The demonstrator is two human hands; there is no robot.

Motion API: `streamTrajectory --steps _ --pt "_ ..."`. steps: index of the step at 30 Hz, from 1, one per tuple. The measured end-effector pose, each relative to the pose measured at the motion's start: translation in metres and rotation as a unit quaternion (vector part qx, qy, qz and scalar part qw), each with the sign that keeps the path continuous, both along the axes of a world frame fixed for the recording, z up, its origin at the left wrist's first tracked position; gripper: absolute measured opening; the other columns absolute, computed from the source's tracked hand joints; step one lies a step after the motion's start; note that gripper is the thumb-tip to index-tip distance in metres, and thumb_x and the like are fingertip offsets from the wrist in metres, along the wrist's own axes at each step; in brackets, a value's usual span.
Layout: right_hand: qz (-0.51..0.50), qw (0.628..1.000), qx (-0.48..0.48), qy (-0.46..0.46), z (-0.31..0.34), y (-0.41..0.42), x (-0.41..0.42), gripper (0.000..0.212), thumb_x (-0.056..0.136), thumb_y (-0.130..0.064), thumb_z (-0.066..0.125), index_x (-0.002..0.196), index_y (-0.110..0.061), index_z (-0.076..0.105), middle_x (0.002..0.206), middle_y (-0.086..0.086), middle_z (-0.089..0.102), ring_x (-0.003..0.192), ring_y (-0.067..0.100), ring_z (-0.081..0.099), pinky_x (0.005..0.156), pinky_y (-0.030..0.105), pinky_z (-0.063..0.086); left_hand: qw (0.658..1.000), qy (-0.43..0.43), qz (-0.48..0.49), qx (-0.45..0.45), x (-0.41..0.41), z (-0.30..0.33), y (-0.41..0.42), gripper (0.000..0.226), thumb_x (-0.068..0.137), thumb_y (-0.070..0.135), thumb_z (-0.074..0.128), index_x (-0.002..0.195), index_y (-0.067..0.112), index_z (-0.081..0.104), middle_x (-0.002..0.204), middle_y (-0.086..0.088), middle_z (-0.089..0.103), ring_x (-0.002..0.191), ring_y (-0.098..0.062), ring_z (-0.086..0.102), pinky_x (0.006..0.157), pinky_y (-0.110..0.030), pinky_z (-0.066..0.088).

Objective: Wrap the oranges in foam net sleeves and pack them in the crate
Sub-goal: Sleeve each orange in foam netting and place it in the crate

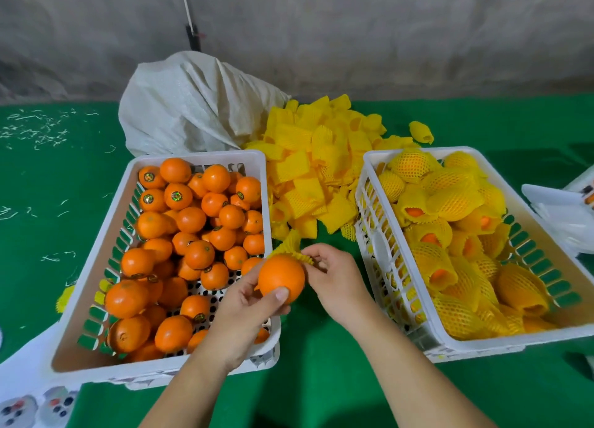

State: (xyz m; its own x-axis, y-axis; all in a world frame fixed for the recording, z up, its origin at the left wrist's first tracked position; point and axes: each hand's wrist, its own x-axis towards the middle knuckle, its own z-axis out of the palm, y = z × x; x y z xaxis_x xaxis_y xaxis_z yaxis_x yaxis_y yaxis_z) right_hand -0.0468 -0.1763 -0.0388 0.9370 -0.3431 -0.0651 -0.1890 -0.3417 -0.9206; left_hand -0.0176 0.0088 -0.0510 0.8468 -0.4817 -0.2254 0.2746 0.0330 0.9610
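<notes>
While bare oranges (180, 234) fill the left crate (96, 250), left hand (247, 312) grips one orange (281, 278) above its near corner, right hand (334, 276) pinches a yellow foam sleeve (289, 249) against the fruit's top, loose sleeve pile (315, 170) behind, wrapped oranges (450, 234) in right crate (379, 247).

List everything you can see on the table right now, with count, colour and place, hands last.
left crate: one, white, left of the hands, full of bare oranges
bare oranges: dozens, orange, some with stickers, in the left crate
right crate: one, white, right of the hands
wrapped oranges: many, in yellow sleeves, in the right crate
loose sleeves: a heap, yellow, between the crates at the back
sack: one, white, behind the left crate
table cover: green
held orange: one, bare
held sleeve: one, yellow, behind that orange
left hand: grips the held orange
right hand: its fingers pinch the held sleeve
</notes>
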Motion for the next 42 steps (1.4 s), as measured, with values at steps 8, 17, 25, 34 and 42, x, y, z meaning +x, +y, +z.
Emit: streamTrajectory --steps 8,17,25,34,42 --pt "-0.073 0.988 0.057 -0.12 0.002 0.021 -0.017 0.019 0.095 -0.021 0.066 0.098 -0.039 0.065 0.097 -0.012 0.072 0.094 0.01 0.069 0.086 0.034 0.057 0.981 -0.158 0.096 0.057 -0.014 -0.002 -0.011 0.072 0.072 0.059 0.083 0.135 0.036 0.056 0.128 0.003 0.065 0.106 -0.013 0.07 0.084 -0.024 0.058" --pt "0.011 0.991 -0.074 -0.112 0.007 0.02 -0.033 0.011 0.1 -0.032 0.061 0.107 -0.04 0.06 0.102 -0.017 0.06 0.097 0.006 0.061 0.082 0.027 0.052 0.973 -0.147 0.169 0.052 -0.006 -0.006 -0.011 0.075 0.073 0.063 0.079 0.133 0.053 0.034 0.131 -0.001 0.055 0.106 -0.006 0.067 0.084 -0.024 0.059" --pt "0.127 0.974 -0.133 -0.132 0.004 0.014 -0.033 0.018 0.096 -0.041 0.057 0.114 -0.039 0.054 0.11 -0.029 0.052 0.105 0.004 0.055 0.085 0.019 0.048 0.964 -0.154 0.193 0.095 -0.004 -0.009 -0.016 0.053 0.078 0.057 0.074 0.124 0.05 0.047 0.122 0.008 0.063 0.104 -0.008 0.068 0.088 -0.035 0.061" --pt "0.03 0.983 -0.069 -0.167 0.002 0.022 -0.02 0.031 0.091 -0.016 0.058 0.121 -0.024 0.056 0.115 -0.013 0.048 0.112 0.004 0.055 0.086 0.011 0.044 0.985 -0.16 0.058 0.022 -0.005 -0.009 -0.003 0.071 0.088 0.046 0.077 0.147 0.039 0.039 0.143 -0.005 0.049 0.121 -0.018 0.064 0.097 -0.044 0.058" --pt "0.039 0.97 -0.144 -0.19 0.014 0.02 -0.026 0.019 0.095 -0.017 0.059 0.111 -0.014 0.069 0.106 -0.009 0.058 0.091 0.001 0.057 0.074 0.018 0.047 0.962 -0.189 0.192 0.037 -0.006 -0.011 -0.016 0.057 0.078 0.065 0.083 0.116 0.04 0.049 0.103 0.013 0.067 0.087 -0.011 0.07 0.069 -0.023 0.057"
